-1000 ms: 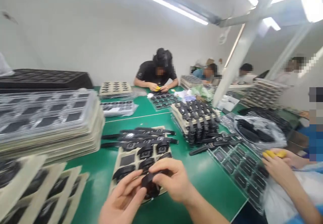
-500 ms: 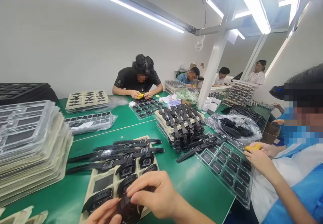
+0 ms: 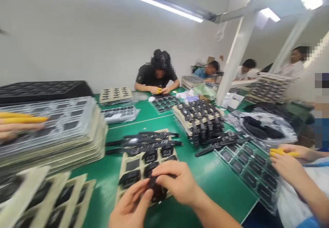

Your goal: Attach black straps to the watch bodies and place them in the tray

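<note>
Both my hands are together over the near end of a cream tray (image 3: 133,154), closed on a black smartwatch (image 3: 157,194) with its strap. My left hand (image 3: 132,204) grips it from the left with thumb and fingers. From the right, my right hand (image 3: 178,181) pinches the strap; part of the watch is hidden behind the fingers. Black watches with curled straps, such as one watch (image 3: 130,178), sit in the tray's pockets. Across its far end lie several watches with straps stretched out (image 3: 140,148).
Tall stacked trays (image 3: 97,135) stand at left, under a co-worker's hand with yellow finger covers (image 3: 23,120). Leaning cream trays (image 3: 60,200) are near left. A watch-laden stack (image 3: 197,121), clear tray (image 3: 253,169) and bag of straps (image 3: 267,127) lie right. Co-workers sit opposite and right.
The view has swung left, so the scene sits farther right. A co-worker's hand with yellow finger covers now shows at the left. My hands stay closed on the smartwatch.
</note>
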### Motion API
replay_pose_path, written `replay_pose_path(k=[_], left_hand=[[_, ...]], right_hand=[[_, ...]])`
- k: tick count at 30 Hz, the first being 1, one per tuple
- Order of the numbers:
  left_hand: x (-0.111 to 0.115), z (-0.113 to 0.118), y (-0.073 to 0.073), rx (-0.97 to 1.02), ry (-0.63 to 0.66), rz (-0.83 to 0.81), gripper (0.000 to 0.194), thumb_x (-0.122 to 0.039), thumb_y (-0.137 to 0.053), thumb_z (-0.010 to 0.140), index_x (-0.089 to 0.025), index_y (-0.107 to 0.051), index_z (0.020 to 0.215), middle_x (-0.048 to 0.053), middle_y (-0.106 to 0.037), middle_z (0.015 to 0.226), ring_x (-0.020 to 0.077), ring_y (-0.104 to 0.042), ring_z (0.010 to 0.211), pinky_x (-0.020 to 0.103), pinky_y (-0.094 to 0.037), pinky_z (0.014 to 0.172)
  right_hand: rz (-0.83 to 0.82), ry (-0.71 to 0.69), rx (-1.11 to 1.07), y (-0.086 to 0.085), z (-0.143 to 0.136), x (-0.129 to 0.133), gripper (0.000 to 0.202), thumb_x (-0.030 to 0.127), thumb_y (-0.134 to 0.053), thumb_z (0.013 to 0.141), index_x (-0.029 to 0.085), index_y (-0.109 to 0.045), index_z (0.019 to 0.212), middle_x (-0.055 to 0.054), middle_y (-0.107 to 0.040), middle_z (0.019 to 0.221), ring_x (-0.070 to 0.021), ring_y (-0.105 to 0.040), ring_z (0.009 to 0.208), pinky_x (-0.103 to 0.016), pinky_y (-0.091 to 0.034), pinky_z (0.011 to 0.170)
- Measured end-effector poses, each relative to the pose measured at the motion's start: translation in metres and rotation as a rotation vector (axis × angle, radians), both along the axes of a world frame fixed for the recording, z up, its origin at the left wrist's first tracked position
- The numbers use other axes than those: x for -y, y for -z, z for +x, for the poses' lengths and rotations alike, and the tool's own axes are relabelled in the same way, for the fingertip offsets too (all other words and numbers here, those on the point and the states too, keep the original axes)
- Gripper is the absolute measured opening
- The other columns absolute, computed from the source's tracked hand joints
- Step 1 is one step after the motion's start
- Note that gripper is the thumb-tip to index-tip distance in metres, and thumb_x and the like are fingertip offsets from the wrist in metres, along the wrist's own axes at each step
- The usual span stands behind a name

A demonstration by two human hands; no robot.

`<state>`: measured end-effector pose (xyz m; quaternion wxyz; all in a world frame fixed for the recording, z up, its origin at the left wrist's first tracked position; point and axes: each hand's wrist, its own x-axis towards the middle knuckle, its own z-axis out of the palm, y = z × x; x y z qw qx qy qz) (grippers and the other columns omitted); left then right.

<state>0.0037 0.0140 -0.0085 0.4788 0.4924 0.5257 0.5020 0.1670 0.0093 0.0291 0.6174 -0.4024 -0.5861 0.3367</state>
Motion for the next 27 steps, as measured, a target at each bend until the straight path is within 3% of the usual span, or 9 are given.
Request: replay_pose_path(k=[4, 8, 11, 13, 15, 18, 20, 23, 27], left_hand=[[0.011, 0.006, -0.014, 0.059, 0.047, 0.146, 0.037, -0.048, -0.082, 0.072, -0.017, -0.081, 0.092, 0.01, -0.079, 0.094, 0.0257, -0.076, 0.089, 0.033, -0.064, 0.082], [0.014, 0.009, -0.013, 0.047, 0.033, 0.198, 0.027, -0.04, -0.079, 0.079, -0.018, -0.081, 0.094, 0.009, -0.076, 0.091, 0.0226, -0.074, 0.086, 0.03, -0.063, 0.079], [0.015, 0.007, -0.009, 0.066, 0.026, 0.283, 0.024, -0.039, -0.081, 0.079, -0.018, -0.079, 0.09, 0.008, -0.076, 0.087, 0.0207, -0.074, 0.079, 0.028, -0.063, 0.073], [0.014, 0.004, -0.01, -0.002, 0.044, 0.452, 0.017, -0.035, -0.081, 0.08, -0.019, -0.078, 0.086, 0.007, -0.076, 0.084, 0.0197, -0.073, 0.076, 0.027, -0.062, 0.07], [0.011, -0.001, -0.012, -0.134, 0.076, 0.68, 0.006, -0.027, -0.078, 0.085, -0.022, -0.078, 0.087, 0.006, -0.077, 0.083, 0.0189, -0.072, 0.077, 0.027, -0.061, 0.071], [0.007, -0.006, -0.017, -0.345, 0.09, 0.962, 0.02, -0.01, -0.067, 0.091, -0.024, -0.077, 0.101, 0.005, -0.079, 0.085, 0.0191, -0.071, 0.08, 0.03, -0.06, 0.074], [0.005, -0.008, -0.017, -0.468, 0.043, 1.068, 0.031, -0.005, -0.063, 0.091, -0.024, -0.075, 0.111, 0.007, -0.08, 0.092, 0.0204, -0.071, 0.082, 0.032, -0.06, 0.073], [0.006, -0.01, -0.013, -0.615, -0.007, 1.161, 0.036, -0.003, -0.058, 0.091, -0.022, -0.072, 0.118, 0.009, -0.08, 0.096, 0.0226, -0.071, 0.085, 0.034, -0.059, 0.074], [0.007, -0.01, -0.01, -0.725, 0.008, 1.191, 0.036, -0.002, -0.057, 0.091, -0.018, -0.071, 0.12, 0.011, -0.08, 0.096, 0.0242, -0.072, 0.089, 0.036, -0.059, 0.079]], right_hand=[[-0.044, -0.092, 0.102, 0.004, 0.003, 0.007, 0.019, 0.029, -0.066, 0.093, 0.027, -0.084, 0.1, -0.006, -0.081, 0.099, -0.0216, -0.074, 0.094, -0.035, -0.059, 0.088], [-0.133, -0.118, 0.147, 0.007, 0.009, 0.008, 0.024, 0.04, -0.064, 0.096, 0.028, -0.083, 0.1, -0.009, -0.078, 0.108, -0.0248, -0.071, 0.104, -0.039, -0.057, 0.093], [-0.277, -0.174, 0.054, 0.009, 0.01, 0.009, 0.034, 0.053, -0.065, 0.092, 0.024, -0.083, 0.098, -0.009, -0.077, 0.09, -0.0212, -0.069, 0.077, -0.035, -0.059, 0.073], [-0.414, -0.243, -0.094, 0.011, 0.008, 0.009, 0.044, 0.06, -0.066, 0.089, 0.021, -0.083, 0.1, -0.003, -0.067, 0.064, -0.0144, -0.055, 0.053, -0.028, -0.05, 0.053], [-0.516, -0.294, -0.248, 0.012, 0.005, 0.01, 0.049, 0.064, -0.068, 0.086, 0.02, -0.081, 0.102, 0.002, -0.056, 0.054, -0.011, -0.043, 0.047, -0.024, -0.04, 0.046], [-0.561, -0.304, -0.327, 0.011, 0.003, 0.011, 0.044, 0.059, -0.076, 0.081, 0.021, -0.08, 0.104, 0.0, -0.062, 0.065, -0.01, -0.043, 0.051, -0.023, -0.038, 0.047], [-0.55, -0.286, -0.3, 0.01, 0.001, 0.013, 0.041, 0.047, -0.085, 0.074, 0.023, -0.079, 0.106, -0.001, -0.067, 0.074, -0.0112, -0.049, 0.057, -0.024, -0.043, 0.053], [-0.536, -0.233, -0.243, 0.009, -0.002, 0.015, 0.035, 0.033, -0.089, 0.068, 0.023, -0.077, 0.099, 0.001, -0.066, 0.075, -0.0144, -0.057, 0.065, -0.026, -0.047, 0.059], [-0.559, -0.203, -0.203, 0.009, -0.003, 0.015, 0.031, 0.037, -0.085, 0.073, 0.021, -0.073, 0.096, 0.007, -0.051, 0.06, -0.0115, -0.047, 0.053, -0.023, -0.04, 0.05]])
